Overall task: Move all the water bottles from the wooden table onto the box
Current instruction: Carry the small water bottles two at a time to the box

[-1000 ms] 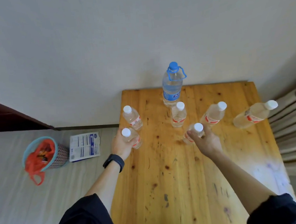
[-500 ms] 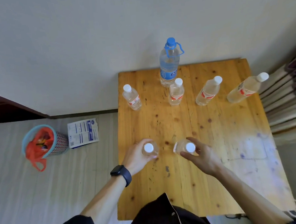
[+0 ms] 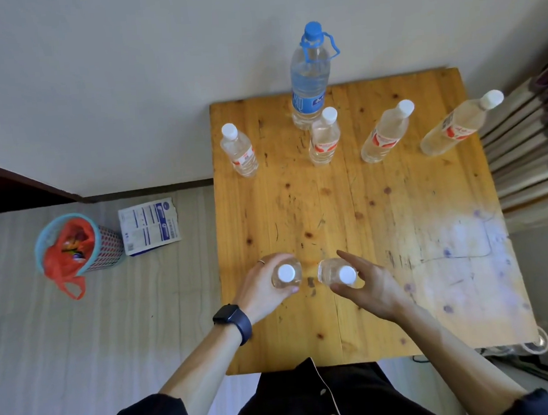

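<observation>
My left hand grips a small white-capped water bottle over the near part of the wooden table. My right hand holds a second small bottle just to its right. At the table's far end stand a tall blue-capped bottle and several small red-labelled bottles: one at the left, one in the middle, one right of it, one at the far right. No box is in view.
A wall runs behind the table. On the floor to the left stand a small basket with an orange bag and a white printed packet. Striped curtain folds hang along the table's right side.
Both hands have pulled back from the far row toward me, each carrying a small bottle. The view has tipped down and now shows the table's near edge.
</observation>
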Motion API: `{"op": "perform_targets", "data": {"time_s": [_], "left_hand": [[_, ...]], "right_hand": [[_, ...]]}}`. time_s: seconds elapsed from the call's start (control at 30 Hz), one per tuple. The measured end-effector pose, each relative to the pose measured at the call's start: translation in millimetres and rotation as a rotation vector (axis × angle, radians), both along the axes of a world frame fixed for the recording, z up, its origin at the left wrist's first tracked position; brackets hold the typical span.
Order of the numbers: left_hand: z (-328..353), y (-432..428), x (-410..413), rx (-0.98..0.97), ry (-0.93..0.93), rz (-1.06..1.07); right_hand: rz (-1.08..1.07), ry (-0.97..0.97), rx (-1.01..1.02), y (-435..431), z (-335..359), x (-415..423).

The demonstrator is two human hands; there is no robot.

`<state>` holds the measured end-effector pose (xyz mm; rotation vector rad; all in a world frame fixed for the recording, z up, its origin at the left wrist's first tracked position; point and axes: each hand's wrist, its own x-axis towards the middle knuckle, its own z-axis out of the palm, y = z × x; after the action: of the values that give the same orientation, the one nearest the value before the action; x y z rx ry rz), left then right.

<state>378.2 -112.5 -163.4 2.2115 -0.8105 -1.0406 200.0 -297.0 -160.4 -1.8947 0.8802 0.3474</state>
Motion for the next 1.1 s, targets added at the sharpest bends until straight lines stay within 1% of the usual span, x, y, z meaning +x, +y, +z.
{"op": "perform_targets", "data": {"time_s": [0.17,0.33,0.43,0.53,0.63,0.83,0.97,1.1], "left_hand": [[-7,2,-10,-0.002,0.016,0.036],[-19,-6,-32,-0.145,0.057,0.277],[-29,-15,-39,-0.137,-0.001,0.35],[-34,-20,-38,-0.106,-0.033,0.377],[-41,-20,-38,-0.107,-0.092,0.378],[-41,-17,-35,-0.071,-0.112,0.322],[-29,-24,-23,-0.098,-0.117,0.222],[-3,-32,-13,-0.143,-0.139,0.081]], "right_hand": [[-0.059,-0.025,0.004,17,-6,-7],[-0.308,-0.129,-0.024,49,-15,-1],[-0.481,-0.178,-0.042,61,-21,9],[-0.554,-0.192,-0.061,65,-31,16],[-0.579,-0.166,-0.09,66,-40,18],[-0.57,-0.149,-0.104,66,-42,15],[-0.59,-0.146,-0.094,67,-29,11],[-0.665,-0.188,-0.144,73,-3,-5]]}}
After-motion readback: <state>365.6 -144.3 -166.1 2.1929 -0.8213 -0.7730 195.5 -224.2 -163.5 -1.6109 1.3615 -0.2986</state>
